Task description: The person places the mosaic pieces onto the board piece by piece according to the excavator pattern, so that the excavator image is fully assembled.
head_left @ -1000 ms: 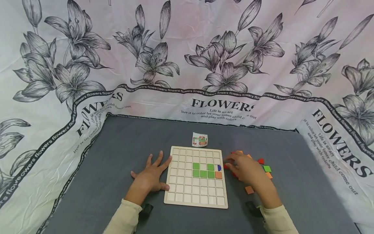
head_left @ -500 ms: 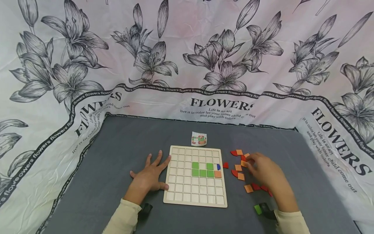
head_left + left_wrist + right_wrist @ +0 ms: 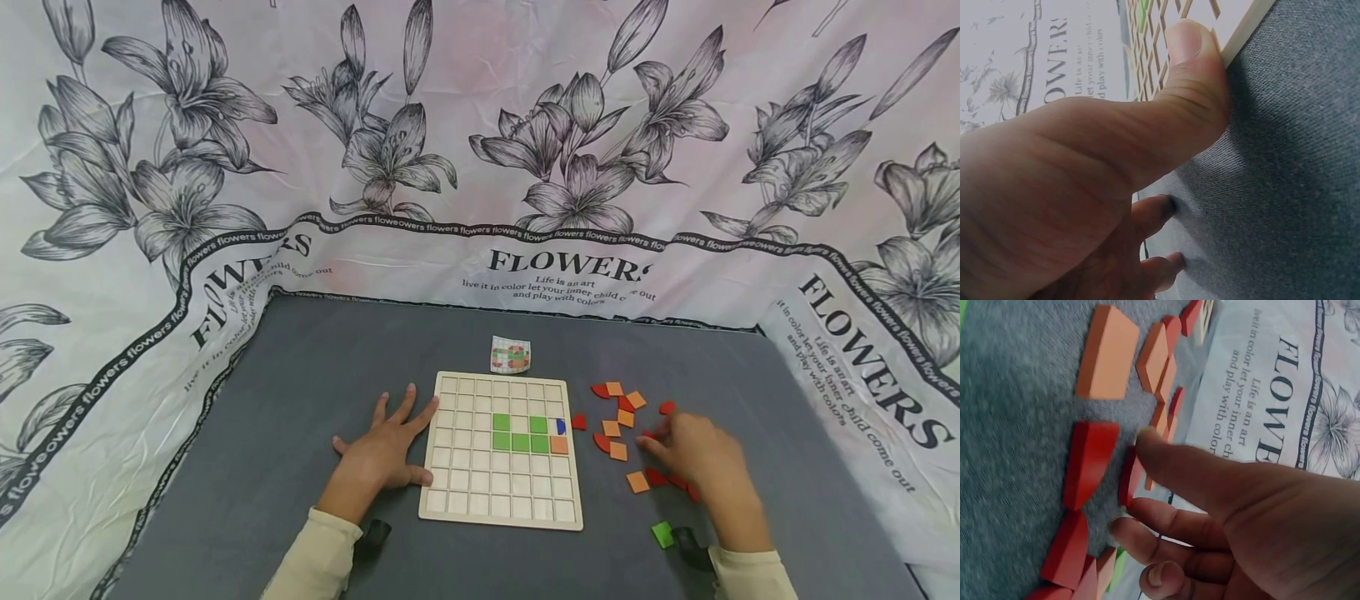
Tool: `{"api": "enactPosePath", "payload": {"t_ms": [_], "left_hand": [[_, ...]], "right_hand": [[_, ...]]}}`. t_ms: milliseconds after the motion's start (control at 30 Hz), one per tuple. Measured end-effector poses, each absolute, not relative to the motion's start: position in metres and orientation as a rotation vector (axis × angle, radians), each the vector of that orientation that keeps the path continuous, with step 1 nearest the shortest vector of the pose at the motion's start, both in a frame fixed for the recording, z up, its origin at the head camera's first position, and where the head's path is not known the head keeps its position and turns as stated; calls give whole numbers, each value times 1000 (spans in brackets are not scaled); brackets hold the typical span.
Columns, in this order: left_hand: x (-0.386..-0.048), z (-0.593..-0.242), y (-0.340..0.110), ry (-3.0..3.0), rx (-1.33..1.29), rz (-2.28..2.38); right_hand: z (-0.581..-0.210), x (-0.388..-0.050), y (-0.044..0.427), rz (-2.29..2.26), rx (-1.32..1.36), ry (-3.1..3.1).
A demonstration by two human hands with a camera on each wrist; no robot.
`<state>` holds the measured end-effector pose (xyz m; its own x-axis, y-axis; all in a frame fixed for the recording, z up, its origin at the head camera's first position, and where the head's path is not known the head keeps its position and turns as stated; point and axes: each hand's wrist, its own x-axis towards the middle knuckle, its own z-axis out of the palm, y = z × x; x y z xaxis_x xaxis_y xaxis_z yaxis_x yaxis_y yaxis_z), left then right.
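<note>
A wooden grid board [image 3: 461, 479] lies on the grey cloth with green squares [image 3: 521, 442], an orange square [image 3: 558, 445] and a blue piece [image 3: 560, 427] in its cells. My left hand [image 3: 382, 454] rests at the board's left edge, fingers spread; its thumb [image 3: 1191, 69] presses the rim in the left wrist view. My right hand [image 3: 697, 454] is over the loose pieces on the right, thumb and index finger apart. Between them in the right wrist view is a red piece [image 3: 1130, 476]; a firm grip on it does not show.
Loose orange squares [image 3: 637, 482] and red curved pieces [image 3: 602, 442] lie scattered right of the board. A green square [image 3: 663, 535] sits near the right wrist. Behind the board is a small pattern card [image 3: 511, 355]. Flower-printed cloth [image 3: 570, 292] rises at the back.
My right hand has first drawn back from beside the board, then shifted right and nearer across the loose pieces, uncovering several orange squares and red pieces. My left hand has stayed in place.
</note>
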<state>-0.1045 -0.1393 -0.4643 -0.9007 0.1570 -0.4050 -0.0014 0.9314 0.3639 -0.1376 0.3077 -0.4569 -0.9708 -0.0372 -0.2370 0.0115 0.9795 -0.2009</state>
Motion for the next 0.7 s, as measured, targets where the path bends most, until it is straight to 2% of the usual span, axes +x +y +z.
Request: {"api": "enactPosePath", "payload": {"t_ms": [367,700], "left_hand": [[-105,-464,-140,2648,108,507],[-105,-467,-141,2652,115,519]], "right_hand": [[-458,-137,296,-368,-148,2878],[-463,-135,293,-378,-154,2930]]}}
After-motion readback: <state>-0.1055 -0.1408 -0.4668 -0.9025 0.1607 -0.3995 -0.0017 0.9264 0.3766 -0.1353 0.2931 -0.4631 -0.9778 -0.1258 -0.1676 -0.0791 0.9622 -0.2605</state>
